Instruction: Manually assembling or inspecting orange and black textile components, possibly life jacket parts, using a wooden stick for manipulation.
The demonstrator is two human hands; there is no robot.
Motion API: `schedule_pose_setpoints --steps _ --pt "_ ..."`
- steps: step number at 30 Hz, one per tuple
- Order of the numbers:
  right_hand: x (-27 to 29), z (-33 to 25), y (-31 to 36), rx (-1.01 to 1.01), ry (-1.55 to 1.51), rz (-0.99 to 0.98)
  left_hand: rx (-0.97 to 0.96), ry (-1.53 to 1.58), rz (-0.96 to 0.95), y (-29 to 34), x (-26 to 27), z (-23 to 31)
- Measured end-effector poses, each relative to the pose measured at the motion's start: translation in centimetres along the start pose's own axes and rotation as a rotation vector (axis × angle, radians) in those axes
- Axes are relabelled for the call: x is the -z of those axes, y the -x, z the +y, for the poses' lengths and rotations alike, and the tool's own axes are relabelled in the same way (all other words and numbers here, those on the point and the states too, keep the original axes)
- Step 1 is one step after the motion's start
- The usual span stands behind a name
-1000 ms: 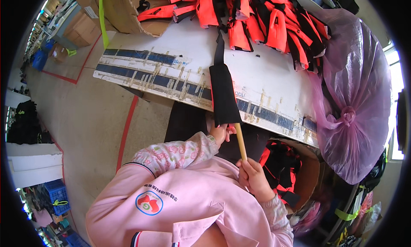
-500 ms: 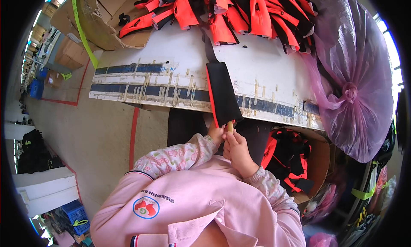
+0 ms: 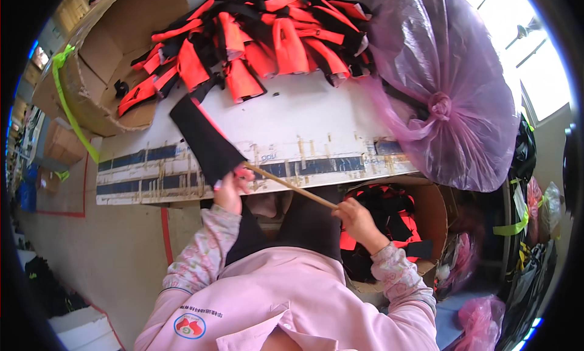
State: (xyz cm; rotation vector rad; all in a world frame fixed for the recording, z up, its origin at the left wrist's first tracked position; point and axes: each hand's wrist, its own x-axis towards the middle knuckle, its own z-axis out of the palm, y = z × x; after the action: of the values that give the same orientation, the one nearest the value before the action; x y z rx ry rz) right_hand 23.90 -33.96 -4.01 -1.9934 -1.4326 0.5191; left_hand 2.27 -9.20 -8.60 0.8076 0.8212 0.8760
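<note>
My left hand (image 3: pixel 229 194) grips the near end of a black fabric piece (image 3: pixel 208 141) with an orange edge, its fingers closed on the hem. The piece slants up and left over the white table (image 3: pixel 304 123). In my right hand (image 3: pixel 361 224) is the end of a thin wooden stick (image 3: pixel 289 185), held in a pinch. The stick's other end meets the fabric's near right corner; whether it goes inside, I cannot tell. Beyond lies a heap of orange and black fabric pieces (image 3: pixel 291 47).
An open cardboard box (image 3: pixel 112 41) lies at the far left of the table. A pink plastic bag (image 3: pixel 426 59), knotted, bulges over the right side. Below the table's right edge, a cardboard box (image 3: pixel 435 214) holds more orange and black pieces.
My hands have drawn apart, the right one moving right with the stick, so a long length of it shows. The fabric piece has swung to a slant up and left. The view has shifted.
</note>
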Motion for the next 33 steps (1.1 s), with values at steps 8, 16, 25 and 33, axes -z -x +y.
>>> schedule_pose_setpoints --steps 8,16,25,33 --pt "8.8 7.3 -5.2 0.009 0.364 0.389 0.285 0.059 -0.140 1.2 -1.1 -1.8" --pt "17.0 15.3 -18.8 0.040 0.443 0.612 0.369 -0.163 -0.160 2.5 -1.9 -3.3" --pt "18.0 20.6 -27.5 -0.535 0.917 0.366 0.384 -0.200 -0.168 2.7 -1.1 -4.0" --pt "16.0 21.6 -31.0 -0.799 0.753 0.497 0.343 -0.139 -0.219 2.8 -1.0 -4.1"
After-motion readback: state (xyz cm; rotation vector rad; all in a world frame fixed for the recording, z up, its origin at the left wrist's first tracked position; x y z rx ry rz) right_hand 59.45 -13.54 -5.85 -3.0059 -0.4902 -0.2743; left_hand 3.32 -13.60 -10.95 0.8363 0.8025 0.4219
